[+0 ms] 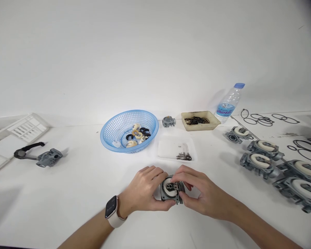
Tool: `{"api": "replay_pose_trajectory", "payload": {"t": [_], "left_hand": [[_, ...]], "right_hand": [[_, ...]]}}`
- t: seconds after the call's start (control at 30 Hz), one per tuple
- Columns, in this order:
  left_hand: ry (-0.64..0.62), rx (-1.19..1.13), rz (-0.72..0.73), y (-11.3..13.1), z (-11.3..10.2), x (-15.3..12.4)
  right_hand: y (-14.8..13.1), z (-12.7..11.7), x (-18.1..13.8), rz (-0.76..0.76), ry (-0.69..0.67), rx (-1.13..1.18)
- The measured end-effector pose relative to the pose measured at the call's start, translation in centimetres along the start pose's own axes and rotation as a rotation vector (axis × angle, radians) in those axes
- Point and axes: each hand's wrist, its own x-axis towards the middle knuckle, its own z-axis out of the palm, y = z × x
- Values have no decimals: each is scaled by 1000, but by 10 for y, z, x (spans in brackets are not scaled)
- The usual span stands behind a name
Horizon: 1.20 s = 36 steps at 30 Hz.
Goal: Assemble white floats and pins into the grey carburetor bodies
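Note:
A grey metal carburetor body [165, 197] rests on the white table at the front middle, its open bowl side facing up. Inside it sits a white C-shaped float [166, 182] around small brass-grey posts. My left hand [147, 190], with a watch on the wrist, grips the carburetor's left side between thumb and fingers. Over the right part of the same body, my right hand [197, 190] has its thumb and fingertips closed at the float's hinge. Whether a small pin lies between those fingertips is hidden.
Behind stands a blue basket [111, 122] of white and black floats. A shallow clear tray [166, 148] holds small metal parts. Farther back are a tub [200, 127] of black rings and a water bottle [226, 105]. Several carburetors [261, 160] line the right; another carburetor [49, 158] lies left.

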Motion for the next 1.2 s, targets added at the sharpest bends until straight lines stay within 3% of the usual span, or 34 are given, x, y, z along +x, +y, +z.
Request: {"api": "replay_pose_trajectory", "payload": {"t": [0.9,1.2], "left_hand": [[7,22,6,-1,0,0],[1,22,5,-1,0,1]], "right_hand": [[0,0,2,-83,17,44],[4,1,-1,-22,11,1]]}}
